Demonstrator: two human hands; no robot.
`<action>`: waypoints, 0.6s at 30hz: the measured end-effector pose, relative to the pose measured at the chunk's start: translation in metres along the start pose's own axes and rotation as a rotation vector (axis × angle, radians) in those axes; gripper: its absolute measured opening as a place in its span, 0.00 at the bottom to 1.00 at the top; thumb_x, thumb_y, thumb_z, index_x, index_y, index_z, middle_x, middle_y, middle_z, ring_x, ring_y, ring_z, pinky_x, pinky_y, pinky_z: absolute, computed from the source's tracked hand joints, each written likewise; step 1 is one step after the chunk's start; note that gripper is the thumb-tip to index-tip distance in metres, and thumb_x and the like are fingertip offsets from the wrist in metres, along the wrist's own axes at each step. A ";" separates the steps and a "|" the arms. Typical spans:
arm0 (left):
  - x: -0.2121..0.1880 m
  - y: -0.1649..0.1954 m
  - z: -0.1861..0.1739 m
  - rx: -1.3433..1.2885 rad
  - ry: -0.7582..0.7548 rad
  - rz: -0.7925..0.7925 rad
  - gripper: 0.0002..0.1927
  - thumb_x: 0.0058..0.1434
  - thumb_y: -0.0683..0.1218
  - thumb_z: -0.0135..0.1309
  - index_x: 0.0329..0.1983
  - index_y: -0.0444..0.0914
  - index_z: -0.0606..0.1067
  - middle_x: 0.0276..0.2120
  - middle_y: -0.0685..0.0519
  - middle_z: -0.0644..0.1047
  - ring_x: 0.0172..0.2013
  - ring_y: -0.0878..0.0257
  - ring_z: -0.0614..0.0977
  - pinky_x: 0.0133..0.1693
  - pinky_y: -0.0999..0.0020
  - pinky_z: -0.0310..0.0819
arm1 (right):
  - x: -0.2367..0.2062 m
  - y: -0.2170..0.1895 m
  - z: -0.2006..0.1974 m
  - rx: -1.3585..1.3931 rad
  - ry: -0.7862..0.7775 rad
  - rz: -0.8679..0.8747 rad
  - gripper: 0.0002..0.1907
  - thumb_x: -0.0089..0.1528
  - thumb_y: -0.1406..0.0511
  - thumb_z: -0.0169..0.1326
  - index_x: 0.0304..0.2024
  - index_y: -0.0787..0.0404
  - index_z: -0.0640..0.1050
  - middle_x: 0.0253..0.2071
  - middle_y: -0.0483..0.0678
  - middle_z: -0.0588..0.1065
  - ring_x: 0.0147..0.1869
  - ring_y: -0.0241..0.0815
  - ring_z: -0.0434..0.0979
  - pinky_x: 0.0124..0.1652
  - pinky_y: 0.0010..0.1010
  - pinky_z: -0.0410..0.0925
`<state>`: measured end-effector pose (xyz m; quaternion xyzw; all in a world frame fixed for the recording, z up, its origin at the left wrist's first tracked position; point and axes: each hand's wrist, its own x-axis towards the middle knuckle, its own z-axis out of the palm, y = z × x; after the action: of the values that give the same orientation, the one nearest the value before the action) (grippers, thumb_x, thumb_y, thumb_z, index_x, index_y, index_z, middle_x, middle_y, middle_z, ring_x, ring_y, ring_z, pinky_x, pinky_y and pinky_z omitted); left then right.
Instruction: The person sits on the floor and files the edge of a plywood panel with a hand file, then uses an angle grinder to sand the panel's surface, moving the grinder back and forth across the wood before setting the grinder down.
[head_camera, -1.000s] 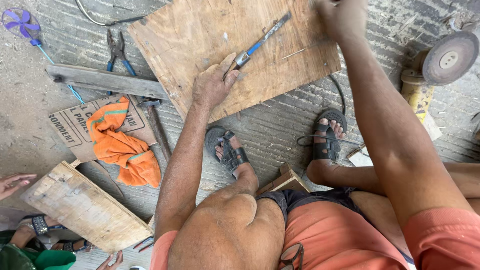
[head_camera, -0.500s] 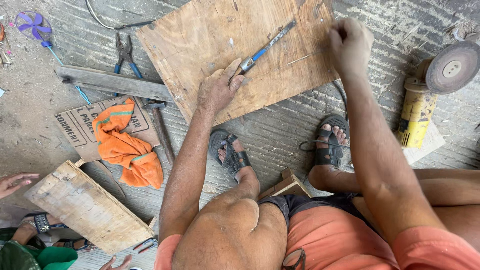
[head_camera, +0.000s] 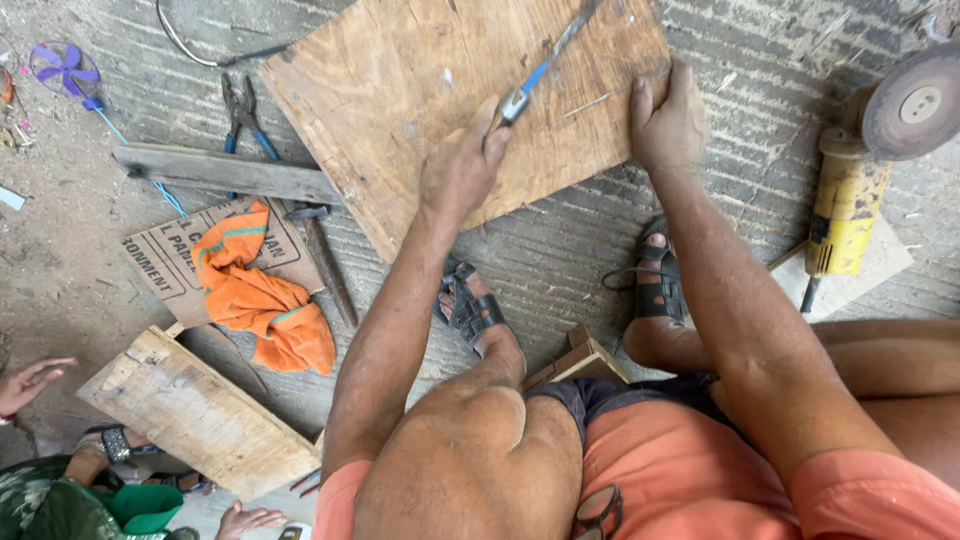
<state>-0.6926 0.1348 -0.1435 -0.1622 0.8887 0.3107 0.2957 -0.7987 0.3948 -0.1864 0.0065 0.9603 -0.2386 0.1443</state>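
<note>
Left hand (head_camera: 462, 172): fingers are curled together around the grey handle end of a blue-handled saw blade (head_camera: 540, 68), which is laid slanting up and to the right across the plywood board (head_camera: 420, 90) in the upper centre of the frame. Right hand (head_camera: 668, 118): fingers are pressed flat and close together over the board's right edge, thumb on the top face (nothing is gripped, the board is only steadied).

The board is seen lying flat on ribbed concrete, with a thin scored line (head_camera: 590, 103) just right of the blade. Both sandalled feet (head_camera: 475, 310) are planted below the board.

Noted left of the board: a grey wooden slat (head_camera: 225, 173), blue-handled pliers (head_camera: 243, 115), a hammer (head_camera: 320, 250), and an orange cloth (head_camera: 262, 300) lying on a piece of printed cardboard (head_camera: 165, 255). A rough plank (head_camera: 195, 415) is seen at lower left. A yellow angle grinder (head_camera: 850, 190) with its disc is placed at the right edge. Another person's hand (head_camera: 28, 382) is visible at the far left edge.
</note>
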 end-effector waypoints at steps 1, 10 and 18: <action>-0.002 0.000 0.001 -0.001 0.017 -0.005 0.31 0.75 0.62 0.35 0.77 0.47 0.58 0.27 0.51 0.75 0.24 0.57 0.77 0.25 0.57 0.78 | -0.002 0.002 0.000 -0.007 -0.001 -0.008 0.27 0.74 0.52 0.49 0.67 0.62 0.66 0.48 0.55 0.76 0.50 0.54 0.77 0.48 0.50 0.69; -0.001 0.016 -0.003 -0.102 0.261 0.052 0.28 0.72 0.60 0.44 0.72 0.47 0.65 0.34 0.40 0.81 0.34 0.41 0.83 0.34 0.42 0.74 | -0.002 -0.011 -0.012 -0.038 0.011 -0.052 0.27 0.74 0.52 0.49 0.66 0.65 0.66 0.49 0.61 0.76 0.52 0.61 0.78 0.50 0.54 0.69; 0.004 0.017 0.005 -0.122 0.550 0.232 0.29 0.71 0.59 0.45 0.71 0.43 0.65 0.45 0.37 0.80 0.37 0.39 0.83 0.33 0.43 0.77 | -0.002 -0.039 -0.034 -0.047 0.004 -0.061 0.33 0.73 0.52 0.50 0.69 0.69 0.61 0.51 0.69 0.75 0.52 0.68 0.77 0.50 0.56 0.69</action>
<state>-0.7014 0.1500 -0.1414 -0.1550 0.9278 0.3394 -0.0038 -0.8090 0.3762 -0.1398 -0.0255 0.9656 -0.2205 0.1354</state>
